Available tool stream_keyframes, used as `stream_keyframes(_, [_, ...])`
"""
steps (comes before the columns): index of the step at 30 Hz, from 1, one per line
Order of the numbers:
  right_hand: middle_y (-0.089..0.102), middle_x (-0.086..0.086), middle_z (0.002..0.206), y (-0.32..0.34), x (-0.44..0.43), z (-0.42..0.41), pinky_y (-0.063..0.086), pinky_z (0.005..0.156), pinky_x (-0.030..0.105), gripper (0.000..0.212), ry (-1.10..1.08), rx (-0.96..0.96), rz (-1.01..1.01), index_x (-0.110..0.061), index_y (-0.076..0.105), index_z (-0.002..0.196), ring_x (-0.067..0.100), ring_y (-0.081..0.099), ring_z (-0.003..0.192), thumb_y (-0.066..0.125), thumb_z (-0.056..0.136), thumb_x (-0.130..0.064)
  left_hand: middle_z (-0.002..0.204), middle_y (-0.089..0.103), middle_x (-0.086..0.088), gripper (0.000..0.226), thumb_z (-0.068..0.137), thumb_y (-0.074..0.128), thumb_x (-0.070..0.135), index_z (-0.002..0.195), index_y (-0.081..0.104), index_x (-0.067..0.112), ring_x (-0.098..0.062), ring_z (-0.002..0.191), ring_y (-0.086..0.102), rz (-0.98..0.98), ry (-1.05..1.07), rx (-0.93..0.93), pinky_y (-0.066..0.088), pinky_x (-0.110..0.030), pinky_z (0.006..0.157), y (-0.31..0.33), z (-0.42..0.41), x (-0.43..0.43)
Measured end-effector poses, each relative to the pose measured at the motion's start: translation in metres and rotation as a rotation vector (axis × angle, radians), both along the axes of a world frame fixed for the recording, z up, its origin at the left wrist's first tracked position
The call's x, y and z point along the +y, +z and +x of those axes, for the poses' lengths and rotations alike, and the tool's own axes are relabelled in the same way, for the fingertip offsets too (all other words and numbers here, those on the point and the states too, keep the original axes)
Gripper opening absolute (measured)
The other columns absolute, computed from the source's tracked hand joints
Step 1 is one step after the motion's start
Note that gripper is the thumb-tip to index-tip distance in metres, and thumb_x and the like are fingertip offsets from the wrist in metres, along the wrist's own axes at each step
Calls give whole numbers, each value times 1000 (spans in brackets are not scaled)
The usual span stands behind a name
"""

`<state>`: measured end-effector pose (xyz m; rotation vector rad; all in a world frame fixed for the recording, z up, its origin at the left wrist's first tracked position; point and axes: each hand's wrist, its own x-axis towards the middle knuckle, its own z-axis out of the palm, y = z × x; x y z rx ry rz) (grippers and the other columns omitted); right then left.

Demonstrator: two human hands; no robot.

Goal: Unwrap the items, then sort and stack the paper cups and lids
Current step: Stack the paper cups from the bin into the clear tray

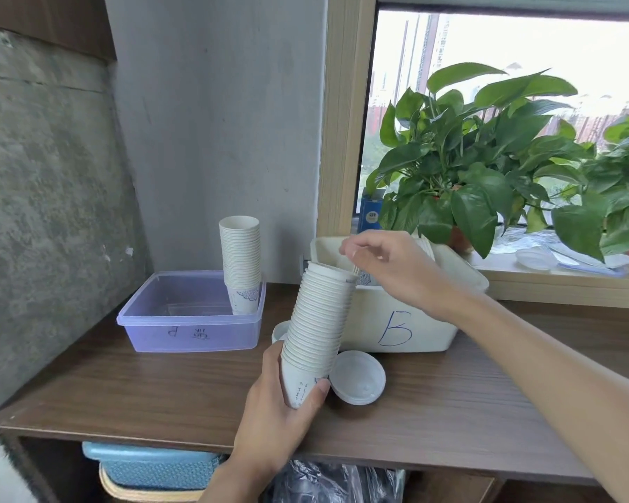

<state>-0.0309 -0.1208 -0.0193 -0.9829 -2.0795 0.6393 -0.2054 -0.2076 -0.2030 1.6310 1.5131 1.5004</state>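
In the middle of the frame the left hand (pixel 280 404) gripped the bottom of a tall held stack (pixel 316 321) of paper cups, with the fingers and thumb curled round the lowest cup, and the stack leaned a little to the right above the table (pixel 124 386). The right hand (pixel 382 263) was at the top end of this stack. Its fingers were bent together and seemed to pinch the rim of the uppermost cup, though the exact contact was small and hard to read. Behind it stood the beige bin (pixel 414 321) marked with a letter B, and I could not see what was inside. At the left centre a purple box (pixel 182 323) already held a second cup stack (pixel 241 263), upright in its far right corner, so I judge that part of the sorting was done. No wrap showed on either stack, and some clear plastic sheets (pixel 567 255) lay on the window sill at the right. One white lid (pixel 358 377) lay loose on the table just beside the held stack, and a small white piece (pixel 279 330) showed to the left of the stack. In my judgement the held cups were not yet put away and the lids were not yet stacked.
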Motion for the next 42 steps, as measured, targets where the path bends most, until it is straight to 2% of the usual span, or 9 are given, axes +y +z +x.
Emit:
stream_keyframes(10, [68,-7,107,-13,5,-5,47,85,10,19,124,-41,-142,-18,66,108,0,62,98,56,95,-26,99,69,8,66,74,67,68,128,36,48,-16,82,68,-15,-9,11,56,-39,77,-2,-1,-1])
stream_keyframes(16, [57,-7,116,-20,63,11,43,68,19,25,-86,-189,-62,-26,57,122,10,59,99,52,97,-28,98,67,14,63,71,66,66,125,38,49,-12,81,68,-16,31,-17,56,-37,75,0,0,1])
stream_keyframes(22, [48,-3,133,-40,112,11,43,95,32,37,-78,-378,-82,-24,58,123,16,53,111,62,89,-10,101,67,18,67,71,66,65,128,40,44,-11,84,67,-7,53,-21,54,-32,75,0,0,4])
stream_keyframes(25, [50,-2,132,-39,122,5,43,88,28,42,-75,-471,-80,-22,59,124,15,54,100,69,85,-13,94,70,11,63,71,67,63,125,40,45,-12,78,68,-22,49,-28,55,-34,74,-2,-1,5])
stream_keyframes(28, [53,0,128,-44,131,3,46,89,29,46,-101,-541,-92,-24,59,124,20,56,106,74,81,-21,102,67,22,64,70,66,63,125,40,43,-5,88,66,-22,46,-19,52,-24,75,-1,-1,4])
stream_keyframes(32, [55,-5,105,-53,140,2,39,77,25,27,-160,-564,-78,-24,66,105,16,52,95,71,80,-16,108,62,33,60,76,76,48,125,40,41,3,97,63,-16,53,-11,45,-9,75,1,0,4])
stream_keyframes(35, [54,-6,86,-53,143,4,40,63,24,16,-218,-555,-48,-25,62,78,15,53,79,70,79,-11,106,63,31,63,71,69,60,124,41,41,2,94,64,-9,47,-12,45,-9,73,2,0,4])
stream_keyframes(38, [53,-4,80,-49,141,9,38,53,25,12,-238,-518,-30,-18,61,78,16,52,72,70,82,-12,102,65,26,61,71,64,64,123,40,42,-3,87,66,-2,48,-8,47,-15,70,1,0,4])
stream_keyframes(42, [55,0,91,-38,130,12,37,58,28,13,-282,-332,31,-19,59,79,17,51,78,69,86,-20,96,69,17,63,72,66,64,126,39,45,-8,80,68,-2,51,-13,52,-25,71,-2,0,5])
